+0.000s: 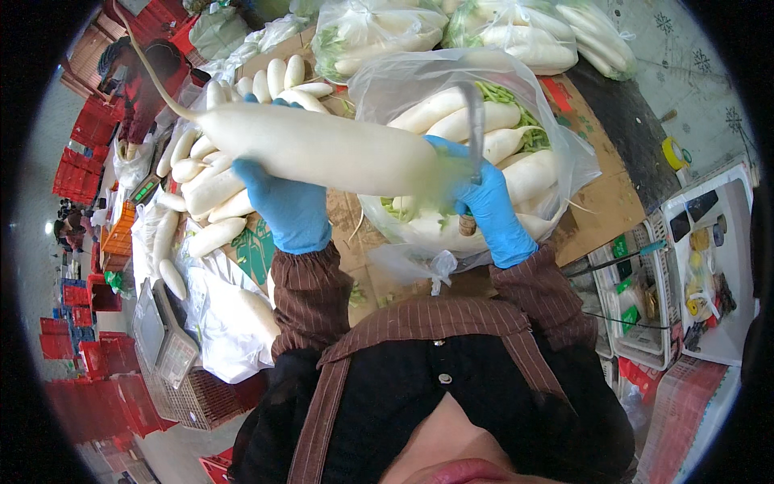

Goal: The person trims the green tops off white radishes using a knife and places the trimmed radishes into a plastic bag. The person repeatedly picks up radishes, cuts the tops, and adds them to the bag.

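Observation:
A large white daikon radish (314, 145) lies across my view, its long thin root pointing up to the left. My left hand (287, 206), in a blue glove, grips it from below near the root end. My gloved right hand (496, 209) is at the green, blurred leaf end. It holds a knife with a curved metal blade (476, 121) and a wooden handle (467, 225); the blade points away from me. Whether the right fingers also touch the radish, I cannot tell. Behind and below is an open clear plastic bag (399, 85) holding several daikons (532, 175) and cut green stems (535, 136).
Loose daikons (208, 187) are heaped at the left on cardboard (357, 242). Filled bags of daikon (381, 30) stand at the back. A scale (160, 333) is at the left edge, white baskets (641, 296) at the right. Another person (145, 91) works at the far left.

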Available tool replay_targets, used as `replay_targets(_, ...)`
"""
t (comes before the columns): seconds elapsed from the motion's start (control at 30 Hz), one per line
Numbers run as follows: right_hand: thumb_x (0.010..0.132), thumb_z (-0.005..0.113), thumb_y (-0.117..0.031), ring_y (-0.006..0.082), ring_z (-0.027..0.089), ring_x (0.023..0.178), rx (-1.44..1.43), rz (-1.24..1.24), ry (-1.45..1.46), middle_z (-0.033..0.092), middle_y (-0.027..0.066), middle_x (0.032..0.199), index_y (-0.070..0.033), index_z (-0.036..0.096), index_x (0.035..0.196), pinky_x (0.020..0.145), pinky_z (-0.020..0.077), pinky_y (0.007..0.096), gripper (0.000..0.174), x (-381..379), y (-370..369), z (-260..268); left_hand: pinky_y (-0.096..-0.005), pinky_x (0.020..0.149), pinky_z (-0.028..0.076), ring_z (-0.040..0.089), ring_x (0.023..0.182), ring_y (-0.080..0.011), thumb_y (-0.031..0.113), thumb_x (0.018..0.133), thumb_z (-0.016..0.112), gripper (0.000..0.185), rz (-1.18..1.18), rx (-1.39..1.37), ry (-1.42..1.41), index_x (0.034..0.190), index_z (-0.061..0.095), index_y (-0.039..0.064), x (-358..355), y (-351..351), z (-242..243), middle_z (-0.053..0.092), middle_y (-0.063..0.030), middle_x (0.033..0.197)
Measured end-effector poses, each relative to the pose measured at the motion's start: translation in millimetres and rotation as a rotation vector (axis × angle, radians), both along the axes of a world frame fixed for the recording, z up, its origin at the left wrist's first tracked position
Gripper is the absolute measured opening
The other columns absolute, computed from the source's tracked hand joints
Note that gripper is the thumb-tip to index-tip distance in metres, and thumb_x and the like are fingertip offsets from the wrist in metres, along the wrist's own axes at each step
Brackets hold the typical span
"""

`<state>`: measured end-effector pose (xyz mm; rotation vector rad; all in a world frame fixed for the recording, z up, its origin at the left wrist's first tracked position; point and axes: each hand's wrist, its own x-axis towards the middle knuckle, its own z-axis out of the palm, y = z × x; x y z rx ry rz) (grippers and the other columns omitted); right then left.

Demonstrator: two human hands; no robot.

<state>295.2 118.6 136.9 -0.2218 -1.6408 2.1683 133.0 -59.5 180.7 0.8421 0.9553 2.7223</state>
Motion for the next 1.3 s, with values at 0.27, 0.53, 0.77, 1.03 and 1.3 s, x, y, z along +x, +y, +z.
replay_targets(0.27,0.086,0.071,-0.011,-0.001,0.051,0.065,0.218,0.058,0.055,0.069,0.0,0.11,-0.005,0.062,0.125,0.052,0.0412,0.0138,0.041,12,42,19,-0.0373,0.109,0.035,0.043,0.132,-0.0274,0.046,0.086,0.062,0.088,-1.141,-0.232,-0.555,0.151,0.021,0.002,39,-21,-18,0.035,-0.0195,0.148)
replay_targets(0.53,0.087,0.069,-0.009,0.0099,0.056,0.067,0.898,-0.412,-0.001,0.068,0.0027,0.095,-0.011,0.066,0.118,0.06,0.0465,0.025,0.032,25,48,33,-0.0351,0.089,0.052,0.061,0.109,-0.0258,0.03,0.076,0.076,0.081,-0.834,-0.84,-0.216,0.139,0.038,-0.003,52,-10,-31,0.058,-0.0194,0.124)
replay_targets(0.77,0.077,0.069,-0.005,0.0291,0.062,0.065,1.283,-0.372,0.034,0.061,0.0102,0.077,-0.01,0.068,0.099,0.056,0.0493,0.0378,0.022,35,28,10,-0.0344,0.097,0.046,0.058,0.113,-0.0217,0.019,0.074,0.078,0.08,-0.665,-0.896,-0.066,0.141,0.039,-0.001,61,-9,-23,0.058,-0.0131,0.127)
replay_targets(1.03,0.077,0.067,-0.005,0.0348,0.063,0.07,1.298,-0.333,0.015,0.065,0.0145,0.089,-0.007,0.064,0.1,0.059,0.0502,0.0401,0.023,31,29,2,-0.0333,0.105,0.039,0.049,0.123,-0.0172,0.019,0.074,0.08,0.088,-0.751,-0.881,-0.035,0.147,0.033,0.002,63,-10,-25,0.051,-0.0086,0.136)
replay_targets(1.3,0.089,0.059,-0.01,0.0209,0.062,0.074,1.117,-0.278,-0.424,0.068,0.0113,0.088,-0.004,0.067,0.105,0.068,0.0493,0.0313,0.018,55,89,-16,-0.0369,0.107,0.038,0.047,0.128,-0.0217,0.025,0.063,0.084,0.103,-0.689,-0.655,0.199,0.148,0.03,0.003,38,-31,-22,0.046,-0.0115,0.142)
